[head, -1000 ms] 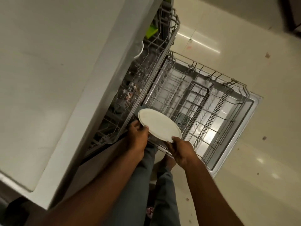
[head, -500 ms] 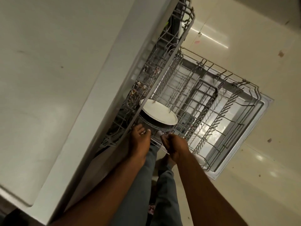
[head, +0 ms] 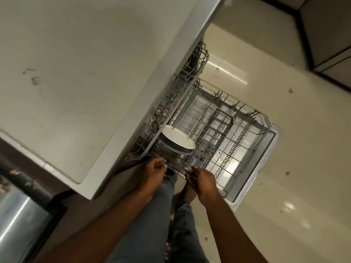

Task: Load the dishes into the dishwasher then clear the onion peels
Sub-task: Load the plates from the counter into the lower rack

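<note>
A white plate (head: 178, 138) stands tilted in the near left corner of the pulled-out lower rack (head: 245, 149) of the dishwasher, leaning over a dark round dish (head: 171, 149) beneath it. My left hand (head: 154, 172) hovers just below the plate at the rack's near edge, its fingers loosely curled and holding nothing. My right hand (head: 201, 179) is beside it to the right, fingers loosely bent, also holding nothing. The upper rack (head: 182, 88) sticks out from under the counter and carries small items I cannot make out.
The pale counter top (head: 85, 73) fills the left half of the view. The open dishwasher door (head: 266, 164) lies flat over the glossy tiled floor (head: 284, 205), where a few scraps lie. A steel sink (head: 20, 221) shows at the lower left. My legs stand between the arms.
Both hands set the white plate into the lower rack and let go of it. They have drawn back slightly toward me, and the camera has shifted left.
</note>
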Available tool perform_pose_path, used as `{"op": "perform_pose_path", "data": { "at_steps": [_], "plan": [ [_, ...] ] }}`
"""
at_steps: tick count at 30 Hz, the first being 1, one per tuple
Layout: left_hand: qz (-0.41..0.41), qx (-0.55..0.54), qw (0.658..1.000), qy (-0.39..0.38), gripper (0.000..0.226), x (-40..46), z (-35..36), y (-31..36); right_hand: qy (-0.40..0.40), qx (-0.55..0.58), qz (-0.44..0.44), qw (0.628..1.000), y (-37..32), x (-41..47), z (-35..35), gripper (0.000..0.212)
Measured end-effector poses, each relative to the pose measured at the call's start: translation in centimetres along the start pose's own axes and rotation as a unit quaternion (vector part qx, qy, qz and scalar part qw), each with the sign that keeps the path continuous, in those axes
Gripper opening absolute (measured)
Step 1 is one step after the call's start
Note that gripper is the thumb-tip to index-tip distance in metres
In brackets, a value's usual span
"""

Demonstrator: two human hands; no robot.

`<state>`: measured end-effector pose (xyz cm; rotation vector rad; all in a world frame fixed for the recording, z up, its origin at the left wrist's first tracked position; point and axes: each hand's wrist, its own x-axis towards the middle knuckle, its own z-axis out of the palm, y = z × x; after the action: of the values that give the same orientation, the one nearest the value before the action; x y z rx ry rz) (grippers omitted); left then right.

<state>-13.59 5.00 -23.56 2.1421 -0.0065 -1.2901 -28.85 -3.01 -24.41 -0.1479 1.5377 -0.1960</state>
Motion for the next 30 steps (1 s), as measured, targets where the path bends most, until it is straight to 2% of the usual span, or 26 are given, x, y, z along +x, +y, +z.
{"op": "perform_pose_path", "data": {
  "at_steps": [5,9,12,16,27,30],
  "plan": [
    [0.043,-0.013,0.998,-0.037,0.024,-7.3,-3.7,1.1,-0.065,-0.094,-0.082,0.99,-0.5,-7.8,0.1,0.022],
    [0.095,-0.033,0.993,-0.058,0.022,-13.2,-6.7,0.9,-0.143,-0.173,-0.153,0.962,0.4,-13.7,1.4,0.018],
    [0.131,-0.043,0.989,-0.051,0.024,-16.9,-9.3,-0.2,-0.225,-0.263,-0.184,0.92,2.0,-17.2,3.0,0.016],
    [0.148,-0.092,0.985,0.011,0.028,-21.0,-13.5,-2.8,-0.314,-0.357,-0.206,0.855,5.2,-21.2,5.8,0.017],
    [0.168,-0.309,0.924,0.147,0.017,-25.7,-27.3,-9.6,-0.422,-0.509,-0.254,0.706,15.1,-29.2,17.1,0.013],
    [0.183,-0.359,0.894,0.198,0.017,-27.2,-33.5,-13.5,-0.448,-0.545,-0.264,0.658,21.1,-32.7,22.3,0.012]
  ]
}}
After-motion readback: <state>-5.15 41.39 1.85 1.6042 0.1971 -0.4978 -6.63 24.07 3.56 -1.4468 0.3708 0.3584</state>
